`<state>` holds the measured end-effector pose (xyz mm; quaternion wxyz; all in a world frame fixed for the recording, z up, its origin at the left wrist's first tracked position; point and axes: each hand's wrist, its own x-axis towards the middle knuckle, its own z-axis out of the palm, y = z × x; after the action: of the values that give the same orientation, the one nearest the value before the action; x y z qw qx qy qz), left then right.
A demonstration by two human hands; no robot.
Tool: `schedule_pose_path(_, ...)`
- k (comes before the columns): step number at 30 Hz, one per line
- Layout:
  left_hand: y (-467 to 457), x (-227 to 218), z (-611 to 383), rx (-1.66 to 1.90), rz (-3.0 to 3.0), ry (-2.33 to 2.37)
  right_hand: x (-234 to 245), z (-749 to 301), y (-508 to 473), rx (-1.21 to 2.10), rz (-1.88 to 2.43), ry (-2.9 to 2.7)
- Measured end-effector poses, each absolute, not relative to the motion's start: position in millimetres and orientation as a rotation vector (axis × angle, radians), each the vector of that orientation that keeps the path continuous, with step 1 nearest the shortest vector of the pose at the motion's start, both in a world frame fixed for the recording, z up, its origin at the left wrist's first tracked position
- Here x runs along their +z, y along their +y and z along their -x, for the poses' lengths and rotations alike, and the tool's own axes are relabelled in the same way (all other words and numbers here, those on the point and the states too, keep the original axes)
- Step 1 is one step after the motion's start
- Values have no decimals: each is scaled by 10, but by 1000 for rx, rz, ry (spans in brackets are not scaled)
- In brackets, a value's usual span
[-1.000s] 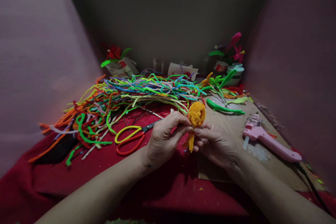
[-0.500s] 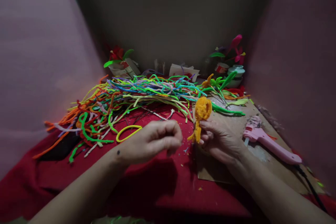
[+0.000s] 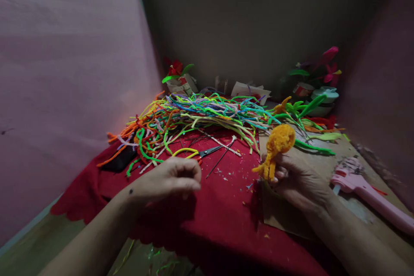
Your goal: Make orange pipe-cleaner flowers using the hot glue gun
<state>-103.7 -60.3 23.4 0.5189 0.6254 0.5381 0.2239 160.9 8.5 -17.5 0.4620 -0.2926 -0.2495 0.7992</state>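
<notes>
My right hand (image 3: 297, 181) grips the stem of an orange pipe-cleaner flower (image 3: 278, 141), holding it upright over the edge of a cardboard sheet (image 3: 284, 217). My left hand (image 3: 170, 179) hovers above the red cloth (image 3: 223, 207) with its fingers curled in; I cannot make out anything in them. Just beyond its knuckles lie scissors (image 3: 197, 153) with yellow and red handles, partly hidden by the hand.
A big heap of coloured pipe cleaners (image 3: 200, 116) fills the back of the cloth. A pink glue gun (image 3: 368, 194) lies at the right on the cardboard. Finished flowers (image 3: 325, 62) and small pots stand at the back right, a red flower (image 3: 174, 69) at the back left.
My left hand let go of the orange flower and moved left, down by the scissors. The right hand kept the flower. The view swung left.
</notes>
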Motion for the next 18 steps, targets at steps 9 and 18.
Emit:
schedule_pose_path(9,-389,69,129,962,-1351,1111,-239,-1503,20,2030,702,-705)
schedule_pose_path(18,-335,39,33,925,-1972,1351,-282,-1485,9,1955,773,-820)
